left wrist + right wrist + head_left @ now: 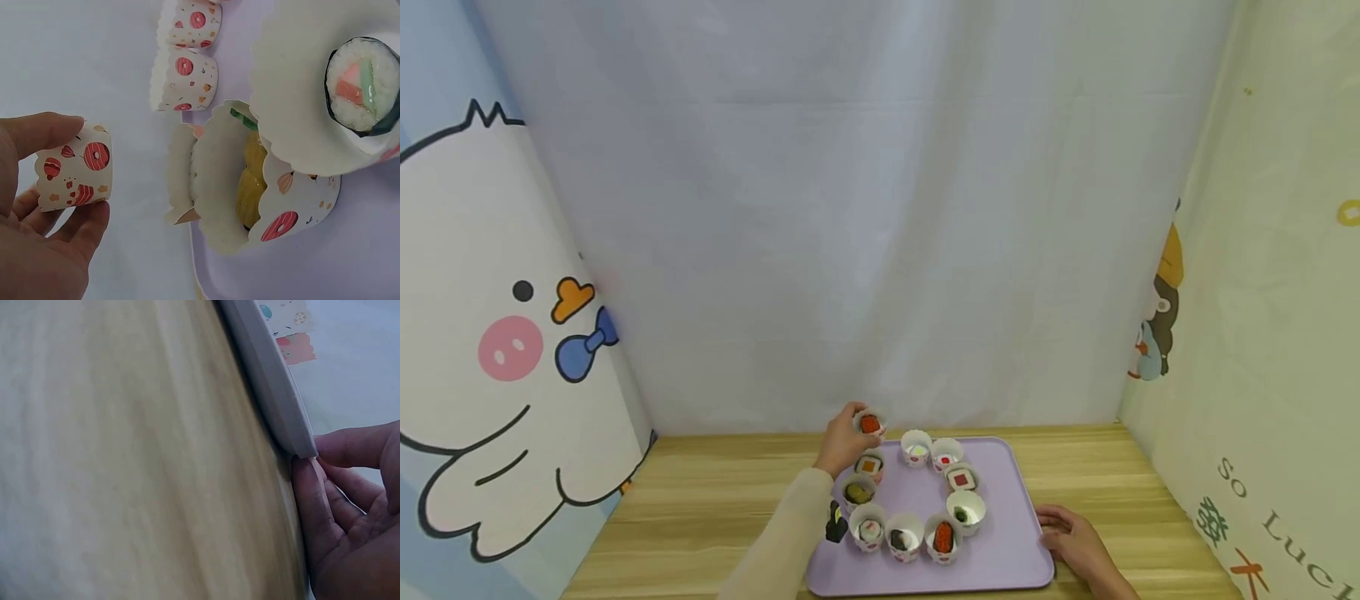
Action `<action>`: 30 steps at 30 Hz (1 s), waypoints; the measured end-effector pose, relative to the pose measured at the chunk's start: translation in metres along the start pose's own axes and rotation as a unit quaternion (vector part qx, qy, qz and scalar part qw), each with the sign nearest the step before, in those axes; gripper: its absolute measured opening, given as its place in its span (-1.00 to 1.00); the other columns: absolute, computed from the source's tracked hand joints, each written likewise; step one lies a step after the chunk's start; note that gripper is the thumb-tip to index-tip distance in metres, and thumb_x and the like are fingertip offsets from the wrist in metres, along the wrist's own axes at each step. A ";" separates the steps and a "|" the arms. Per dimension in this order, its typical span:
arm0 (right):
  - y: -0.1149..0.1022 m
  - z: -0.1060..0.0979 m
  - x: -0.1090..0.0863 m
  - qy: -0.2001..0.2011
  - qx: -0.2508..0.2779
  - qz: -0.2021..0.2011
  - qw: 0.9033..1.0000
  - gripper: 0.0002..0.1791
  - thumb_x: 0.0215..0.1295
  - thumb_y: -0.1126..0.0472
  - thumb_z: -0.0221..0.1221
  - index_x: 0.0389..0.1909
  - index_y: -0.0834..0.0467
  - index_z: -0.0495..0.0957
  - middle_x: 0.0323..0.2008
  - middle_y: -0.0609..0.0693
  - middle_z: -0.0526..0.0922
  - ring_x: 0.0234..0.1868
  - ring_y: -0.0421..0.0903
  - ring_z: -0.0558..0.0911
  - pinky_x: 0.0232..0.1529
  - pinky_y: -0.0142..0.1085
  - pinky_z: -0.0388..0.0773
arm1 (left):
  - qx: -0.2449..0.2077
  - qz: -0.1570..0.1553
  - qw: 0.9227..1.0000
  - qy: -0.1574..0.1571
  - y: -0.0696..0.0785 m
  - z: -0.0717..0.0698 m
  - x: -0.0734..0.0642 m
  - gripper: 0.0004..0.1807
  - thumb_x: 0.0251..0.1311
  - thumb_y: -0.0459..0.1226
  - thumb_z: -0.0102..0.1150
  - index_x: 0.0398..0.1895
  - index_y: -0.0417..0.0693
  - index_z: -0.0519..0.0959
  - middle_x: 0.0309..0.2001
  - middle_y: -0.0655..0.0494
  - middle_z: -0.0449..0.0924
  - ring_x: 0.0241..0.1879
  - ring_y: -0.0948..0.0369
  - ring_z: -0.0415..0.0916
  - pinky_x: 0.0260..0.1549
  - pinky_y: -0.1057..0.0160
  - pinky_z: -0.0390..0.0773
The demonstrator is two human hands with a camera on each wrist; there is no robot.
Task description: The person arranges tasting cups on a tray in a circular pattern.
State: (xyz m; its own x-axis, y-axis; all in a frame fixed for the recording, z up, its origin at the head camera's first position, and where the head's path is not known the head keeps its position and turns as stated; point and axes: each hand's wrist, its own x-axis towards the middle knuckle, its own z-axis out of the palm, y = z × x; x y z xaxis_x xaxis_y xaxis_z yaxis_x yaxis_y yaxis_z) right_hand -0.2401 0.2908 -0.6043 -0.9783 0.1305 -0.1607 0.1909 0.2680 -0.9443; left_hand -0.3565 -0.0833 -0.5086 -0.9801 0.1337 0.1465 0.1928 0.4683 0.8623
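My left hand (844, 442) grips a patterned paper baking cup (78, 165) between thumb and fingers, beyond the far left edge of a lilac tray (1011, 550). Inside that cup sits a red-topped sushi piece (870, 424). My right hand (1071, 542) is at the tray's right side; in the right wrist view its thumb (350, 447) and fingers pinch the tray's edge. Several more sushi cups form a ring on the tray. Nearest the left hand is a cup with an orange-centred roll (869, 466); a cup with a yellowish-brown piece (251, 187) stands beside it.
A wooden table (700, 517) lies under the tray. Pale cloth (865, 208) hangs behind it, with printed cartoon panels at left and right. Along the tray's near side stand a rice roll cup (870, 531) and a red-topped sushi cup (943, 539).
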 end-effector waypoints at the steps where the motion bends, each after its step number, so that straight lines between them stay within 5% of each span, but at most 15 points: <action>1: 0.000 0.000 0.000 -0.001 0.000 0.000 1.000 -0.41 -0.01 0.55 0.14 0.16 0.47 0.43 -0.11 0.17 0.65 -0.24 -0.15 0.61 -0.33 -0.30 0.62 | 0.000 0.000 1.000 -0.002 0.000 0.001 0.001 -0.33 0.05 -0.35 0.35 0.28 -0.22 0.37 0.22 -0.27 0.47 -0.02 -0.05 0.57 -0.20 0.10 0.63; 12: -0.001 -0.001 -0.001 -0.008 0.000 0.001 1.000 -0.42 0.00 0.54 0.16 0.17 0.47 0.43 -0.10 0.17 0.66 -0.25 -0.15 0.61 -0.33 -0.30 0.61 | 0.007 -0.019 1.000 -0.023 -0.010 0.018 0.016 -0.33 0.05 -0.36 0.36 0.27 -0.19 0.37 0.20 -0.23 0.50 -0.13 0.05 0.57 -0.32 0.19 0.58; 19: 0.000 -0.002 0.000 -0.004 0.003 -0.001 1.000 -0.42 0.00 0.54 0.16 0.16 0.47 0.44 -0.11 0.16 0.66 -0.27 -0.15 0.61 -0.33 -0.30 0.62 | 0.016 0.000 0.999 -0.036 -0.010 0.031 0.021 -0.35 -0.01 -0.40 0.35 0.23 -0.20 0.39 0.09 -0.25 0.57 -0.24 0.08 0.55 -0.39 0.22 0.54; 30: 0.002 -0.004 -0.001 -0.022 0.007 -0.004 1.000 -0.40 0.02 0.52 0.15 0.19 0.47 0.41 -0.10 0.14 0.65 -0.27 -0.17 0.61 -0.30 -0.31 0.62 | 0.032 -0.002 0.999 -0.019 -0.017 0.041 0.027 -0.40 -0.03 -0.46 0.34 0.16 -0.18 0.41 0.02 -0.23 0.59 -0.12 0.00 0.57 -0.28 0.15 0.60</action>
State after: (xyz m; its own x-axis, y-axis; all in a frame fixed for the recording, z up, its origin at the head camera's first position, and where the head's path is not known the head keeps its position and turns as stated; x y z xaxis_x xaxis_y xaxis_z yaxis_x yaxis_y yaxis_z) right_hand -0.2387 0.2949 -0.6050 -0.9823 0.0870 -0.1660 0.1831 0.2546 -0.9496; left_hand -0.3840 -0.0520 -0.5386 -0.9788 0.1634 0.1233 0.1919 0.5233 0.8303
